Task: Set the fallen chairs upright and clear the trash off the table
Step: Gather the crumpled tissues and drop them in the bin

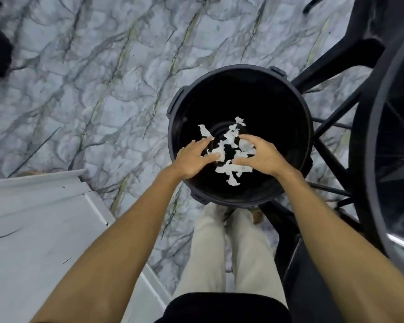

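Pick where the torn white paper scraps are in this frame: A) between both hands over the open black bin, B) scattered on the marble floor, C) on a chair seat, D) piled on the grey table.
A: the paper scraps show against the dark inside of the black bin, with the left hand and right hand spread on either side of them, fingers open.

Paper scraps (229,150) between two hands over a bin (240,75)

The left hand (191,159) and right hand (261,157) flank the scraps above the bin's mouth; a table (369,127) stands right, a board (37,229) left.
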The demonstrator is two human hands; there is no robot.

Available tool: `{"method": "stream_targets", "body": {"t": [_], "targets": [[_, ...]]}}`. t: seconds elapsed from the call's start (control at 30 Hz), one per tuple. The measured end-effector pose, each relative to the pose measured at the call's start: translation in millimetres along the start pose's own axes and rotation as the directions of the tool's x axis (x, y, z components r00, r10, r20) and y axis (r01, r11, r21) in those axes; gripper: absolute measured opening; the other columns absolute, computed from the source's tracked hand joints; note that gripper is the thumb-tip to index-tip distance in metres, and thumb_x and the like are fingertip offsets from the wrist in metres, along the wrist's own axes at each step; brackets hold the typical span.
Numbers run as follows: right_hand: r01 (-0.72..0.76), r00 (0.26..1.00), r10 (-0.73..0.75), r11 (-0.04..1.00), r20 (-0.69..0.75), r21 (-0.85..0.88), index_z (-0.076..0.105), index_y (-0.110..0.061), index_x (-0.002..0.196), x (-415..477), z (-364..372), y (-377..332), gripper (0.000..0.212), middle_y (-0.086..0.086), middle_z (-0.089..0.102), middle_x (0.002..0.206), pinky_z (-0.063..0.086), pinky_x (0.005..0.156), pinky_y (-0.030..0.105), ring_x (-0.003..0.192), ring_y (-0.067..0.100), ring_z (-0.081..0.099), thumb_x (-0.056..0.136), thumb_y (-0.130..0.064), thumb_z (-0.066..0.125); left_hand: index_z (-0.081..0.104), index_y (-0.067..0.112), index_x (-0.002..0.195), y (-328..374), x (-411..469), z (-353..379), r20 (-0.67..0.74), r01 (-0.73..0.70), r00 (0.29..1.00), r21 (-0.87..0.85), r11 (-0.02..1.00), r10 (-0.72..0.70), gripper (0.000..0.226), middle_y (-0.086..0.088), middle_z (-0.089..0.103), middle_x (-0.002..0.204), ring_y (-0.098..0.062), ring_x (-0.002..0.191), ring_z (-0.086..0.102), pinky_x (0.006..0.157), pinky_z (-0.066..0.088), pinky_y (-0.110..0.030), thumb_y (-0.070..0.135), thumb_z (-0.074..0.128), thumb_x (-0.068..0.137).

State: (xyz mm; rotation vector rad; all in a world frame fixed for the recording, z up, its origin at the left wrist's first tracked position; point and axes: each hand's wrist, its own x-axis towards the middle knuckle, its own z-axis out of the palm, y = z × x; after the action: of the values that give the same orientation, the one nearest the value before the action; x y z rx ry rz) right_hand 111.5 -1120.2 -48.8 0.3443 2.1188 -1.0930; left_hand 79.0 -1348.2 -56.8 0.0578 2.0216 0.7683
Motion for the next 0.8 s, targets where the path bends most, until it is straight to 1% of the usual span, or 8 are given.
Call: {"method": "stream_targets", "body": {"t": [0.03,0.1,0.23,0.3,0.37,0.47,0.63,0.8], "targets": [[-0.006,1.0,0.006,1.0,-0.007,0.016,0.043,-0.027,0.145,-3.5,0.5,-2.1,0.082,0.0,0.041,0.152,0.035,0.107,0.029,0.14,0.02,0.038,0.074,-0.042,0.082,0.018,0.038,0.155,-0.9,-4.4,-0.8,0.001,-0.006,1.0,-0.023,1.0,0.006,0.073,0.008,0.018,0.164,-0.016,0.153,0.001,0.123,0.005,-0.049,0.065,0.046,0.092],[-0.01,1.0,0.011,1.0,-0.022,0.012,0.05,-0.026,0.14,-14.4,-1.0,-10.3,0.071,0.0,0.049,0.146,0.038,0.104,0.028,0.135,0.019,0.044,0.077,-0.039,0.081,0.02,0.04,0.154,1.0,-15.4,-5.4,0.001,-0.01,1.0,-0.042,0.999,0.01,0.072,0.008,0.021,0.163,-0.015,0.153,0.003,0.123,0.01,-0.047,0.065,0.046,0.092],[0.019,0.999,-0.019,1.0,-0.043,0.02,0.054,-0.026,0.135,-44.5,-10.2,-40.2,0.06,-0.003,0.052,0.143,0.038,0.096,0.023,0.132,0.016,0.047,0.081,-0.038,0.077,0.022,0.037,0.153,21.5,-49.1,-22.7,-0.028,-0.074,0.997,-0.017,0.997,0.073,0.068,0.003,0.023,0.163,-0.018,0.153,0.007,0.123,0.011,-0.043,0.059,0.048,0.094],[0.044,0.997,-0.042,0.999,-0.069,0.023,0.054,-0.026,0.135,-62.1,-18.1,-59.2,0.057,-0.003,0.053,0.142,0.038,0.096,0.024,0.132,0.017,0.047,0.084,-0.039,0.074,0.024,0.033,0.154,34.5,-67.2,-34.7,-0.052,-0.11,0.993,0.002,0.994,0.11,0.068,0.003,0.024,0.162,-0.018,0.153,0.009,0.123,0.013,-0.042,0.056,0.049,0.095],[0.068,0.993,-0.065,0.997,-0.103,0.034,0.055,-0.024,0.135,-81.1,-26.8,-78.7,0.054,-0.003,0.054,0.14,0.038,0.097,0.024,0.132,0.017,0.047,0.085,-0.038,0.072,0.024,0.031,0.155,47.9,-83.7,-47.2,-0.074,-0.147,0.986,0.041,0.988,0.15,0.069,0.002,0.026,0.162,-0.019,0.151,0.016,0.122,0.016,-0.041,0.055,0.049,0.095],[0.115,0.983,-0.107,0.992,-0.15,0.05,0.056,-0.023,0.134,-111.0,-38.9,-103.7,0.05,-0.004,0.055,0.14,0.036,0.096,0.02,0.131,0.014,0.048,0.087,-0.036,0.07,0.025,0.031,0.155,70.9,-108.7,-63.9,-0.102,-0.214,0.969,0.096,0.972,0.223,0.069,0.002,0.029,0.161,-0.017,0.148,0.025,0.121,0.022,-0.04,0.056,0.048,0.095],[0.176,0.95,-0.152,0.982,-0.273,0.067,0.055,-0.027,0.133,-158.7,-62.7,-127.7,0.047,-0.006,0.054,0.14,0.032,0.095,0.02,0.131,0.012,0.046,0.089,-0.038,0.067,0.027,0.029,0.154,117.6,-138.9,-79.4,-0.111,-0.33,0.93,0.17,0.928,0.351,0.066,0.004,0.029,0.16,-0.014,0.148,0.025,0.12,0.022,-0.037,0.053,0.048,0.097],[0.192,0.893,-0.131,0.976,-0.431,0.099,0.057,-0.024,0.133,-205.6,-89.7,-118.3,0.043,-0.004,0.056,0.138,0.032,0.097,0.019,0.13,0.011,0.047,0.092,-0.033,0.065,0.028,0.031,0.153,166.8,-141.3,-72.9,-0.049,-0.442,0.881,0.274,0.854,0.471,0.067,0.005,0.031,0.16,-0.014,0.147,0.026,0.12,0.022,-0.038,0.057,0.048,0.095]]}}
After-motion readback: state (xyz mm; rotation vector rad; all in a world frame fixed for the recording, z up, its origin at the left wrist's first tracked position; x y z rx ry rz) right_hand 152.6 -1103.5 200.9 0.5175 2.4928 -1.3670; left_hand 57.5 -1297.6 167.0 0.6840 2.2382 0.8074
